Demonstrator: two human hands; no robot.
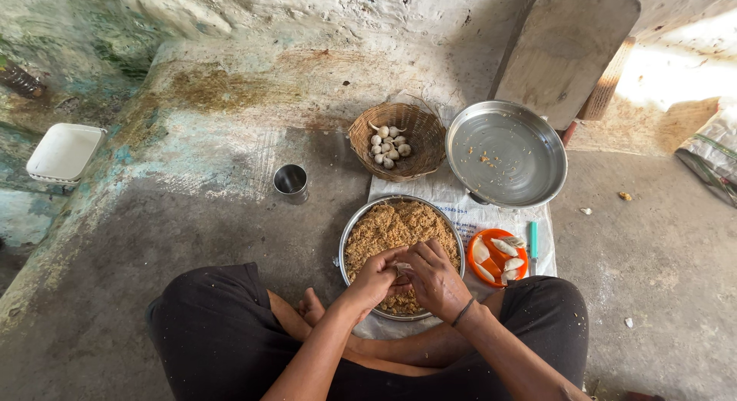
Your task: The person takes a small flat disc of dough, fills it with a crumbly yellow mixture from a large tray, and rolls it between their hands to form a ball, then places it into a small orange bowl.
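Left of the round metal pan of brown filling (399,228), a steel cup (291,182) stands on the concrete floor (192,224). Over the pan's near rim, the left hand (374,278) and right hand (436,280) meet, fingers curled in a closed grip around a small pale dough piece (401,270), mostly hidden. Pinching the edge evenly, low over the pan, would likely catch spills. Right of the pan, finished dumplings (503,251) lie on an orange plate (480,272).
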